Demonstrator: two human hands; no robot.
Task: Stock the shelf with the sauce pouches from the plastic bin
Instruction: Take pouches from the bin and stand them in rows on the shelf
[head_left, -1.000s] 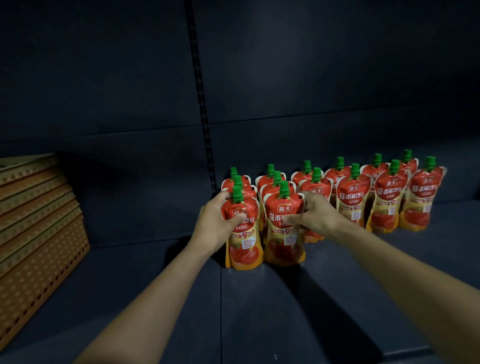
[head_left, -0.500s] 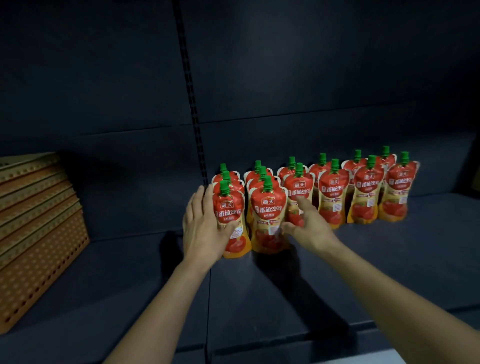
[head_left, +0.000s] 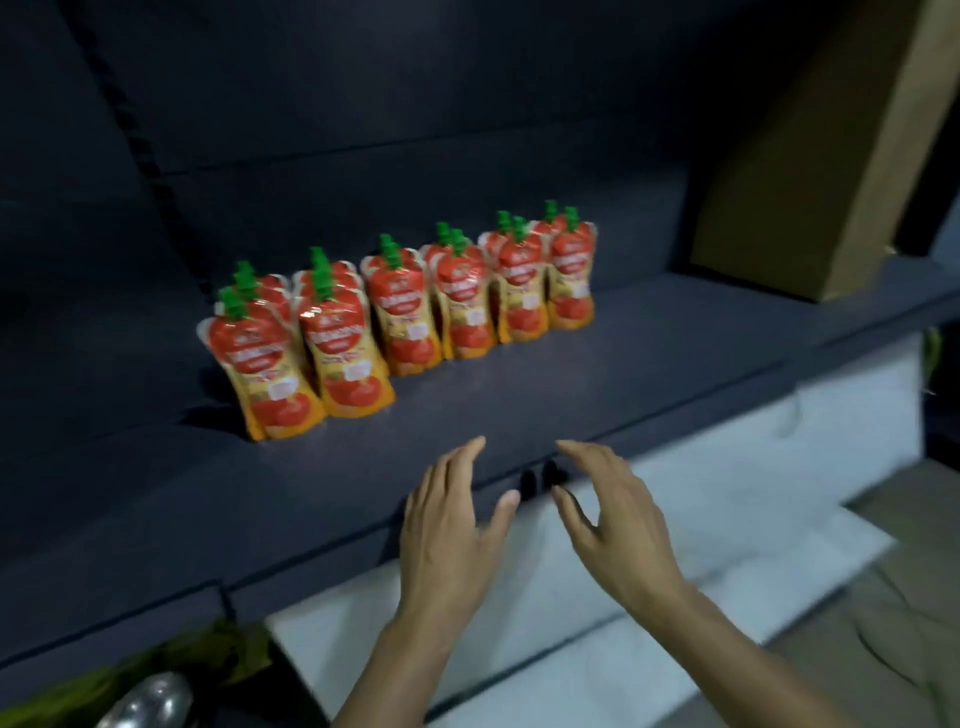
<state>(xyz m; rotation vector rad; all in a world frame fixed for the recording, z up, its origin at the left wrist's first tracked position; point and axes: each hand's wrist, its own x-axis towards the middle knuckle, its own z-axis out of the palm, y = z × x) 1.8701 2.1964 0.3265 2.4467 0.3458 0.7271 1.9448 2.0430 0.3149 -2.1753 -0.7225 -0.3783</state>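
Note:
Several red sauce pouches (head_left: 400, 306) with green caps stand upright in rows on the dark shelf (head_left: 519, 395), running from the near left to the far right. My left hand (head_left: 452, 525) and my right hand (head_left: 613, 519) hover side by side over the shelf's front edge, well in front of the pouches. Both hands have relaxed, spread fingers and hold nothing. The plastic bin is not in view.
A brown cardboard piece (head_left: 810, 150) leans on the shelf at the far right. A white base panel (head_left: 649, 519) runs under the shelf edge. Green material with a shiny metal object (head_left: 150, 701) lies at the bottom left.
Both hands have let go of the two front pouches and drawn back to the shelf's front edge. The view has swung right and down.

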